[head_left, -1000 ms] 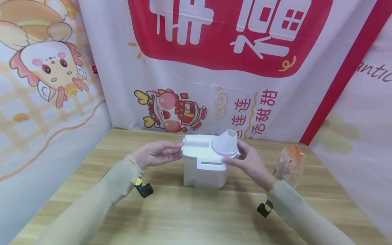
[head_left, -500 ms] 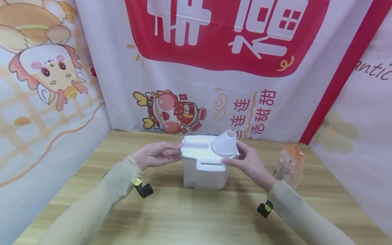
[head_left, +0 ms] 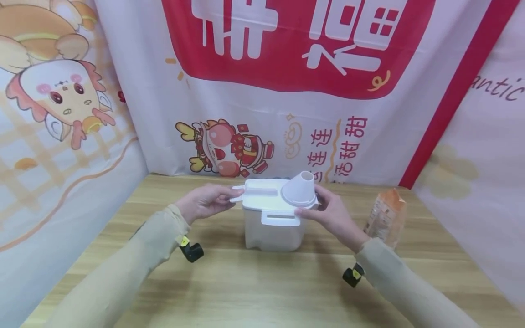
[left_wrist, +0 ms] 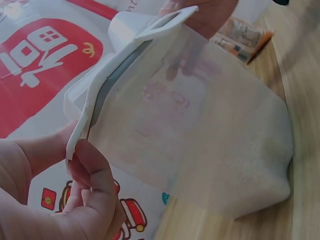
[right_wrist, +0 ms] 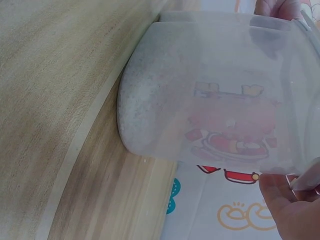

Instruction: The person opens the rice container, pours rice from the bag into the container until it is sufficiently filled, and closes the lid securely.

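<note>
A translucent storage container (head_left: 274, 237) with a white lid (head_left: 262, 187) stands upright on the wooden table. A white cone-shaped spout (head_left: 299, 190) rises from the lid's right end. My left hand (head_left: 205, 202) pinches the lid's left side clip (head_left: 236, 193), which sticks outward. At the right end, my right hand (head_left: 332, 218) grips the lid, its thumb beside the front clip (head_left: 280, 217), which also juts out. Through the wall in the right wrist view, pale grainy contents (right_wrist: 145, 85) lie at the bottom. The right fingers behind the lid are partly hidden in the head view.
A clear bag with an orange top (head_left: 385, 218) stands on the wooden table (head_left: 262, 291) behind the right forearm. Printed cloth (head_left: 164, 91) hangs close behind the container and along both sides.
The left side clip has swung outward from the container between my left fingers. The left hand has shifted slightly left and up; the right hand keeps its hold.
</note>
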Tool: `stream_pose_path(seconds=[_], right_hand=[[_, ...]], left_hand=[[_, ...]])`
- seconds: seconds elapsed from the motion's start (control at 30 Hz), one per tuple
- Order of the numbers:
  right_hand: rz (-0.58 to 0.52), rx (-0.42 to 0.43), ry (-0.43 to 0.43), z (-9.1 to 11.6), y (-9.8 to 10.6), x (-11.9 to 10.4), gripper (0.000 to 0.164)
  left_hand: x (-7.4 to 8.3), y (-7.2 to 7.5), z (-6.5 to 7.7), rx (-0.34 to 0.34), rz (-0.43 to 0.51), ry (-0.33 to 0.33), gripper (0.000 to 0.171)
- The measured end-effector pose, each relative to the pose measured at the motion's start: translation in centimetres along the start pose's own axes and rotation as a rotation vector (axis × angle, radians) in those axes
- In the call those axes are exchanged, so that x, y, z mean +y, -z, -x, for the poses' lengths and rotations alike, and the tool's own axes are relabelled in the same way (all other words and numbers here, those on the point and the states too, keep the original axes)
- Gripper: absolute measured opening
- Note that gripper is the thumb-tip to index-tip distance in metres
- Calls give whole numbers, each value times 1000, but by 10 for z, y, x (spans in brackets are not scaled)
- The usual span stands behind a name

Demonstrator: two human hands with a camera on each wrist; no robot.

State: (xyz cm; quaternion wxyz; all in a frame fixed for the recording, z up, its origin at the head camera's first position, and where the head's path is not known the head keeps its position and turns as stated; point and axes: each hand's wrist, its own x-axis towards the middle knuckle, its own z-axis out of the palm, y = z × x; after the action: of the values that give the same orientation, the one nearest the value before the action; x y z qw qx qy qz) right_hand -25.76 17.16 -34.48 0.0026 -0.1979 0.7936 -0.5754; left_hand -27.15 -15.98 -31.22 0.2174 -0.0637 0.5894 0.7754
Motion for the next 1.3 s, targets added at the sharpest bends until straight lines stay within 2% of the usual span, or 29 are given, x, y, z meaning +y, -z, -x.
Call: stream_pose_path(seconds=[0.17,0.33,0.63,0.9,1.07,1.13,1.2,1.3], right_hand=[[11,0,0,-1,-1,1,78],[13,-2,-3,-1,-2,1,77],[13,-2,-2,-1,-1,1,78],[18,3,-5,-1,-2,1,82],[33,9,-8,-2,-3,0,83],[39,10,-5,-1,-2,0,83],[41,12,-4,-1,-2,0,83],[40,8,2,-2,-1,-1,82]], left_hand=[[10,-5,3,52,-146,-24,51],[17,-10,6,125,-187,-29,62],[18,-22,10,213,-286,-96,50],[17,-18,11,188,-203,-68,52],[18,-13,13,150,-240,-64,54],[19,-13,14,129,-308,-75,54],[21,-15,16,114,-455,-119,50],[25,-21,20,120,-719,-258,42]])
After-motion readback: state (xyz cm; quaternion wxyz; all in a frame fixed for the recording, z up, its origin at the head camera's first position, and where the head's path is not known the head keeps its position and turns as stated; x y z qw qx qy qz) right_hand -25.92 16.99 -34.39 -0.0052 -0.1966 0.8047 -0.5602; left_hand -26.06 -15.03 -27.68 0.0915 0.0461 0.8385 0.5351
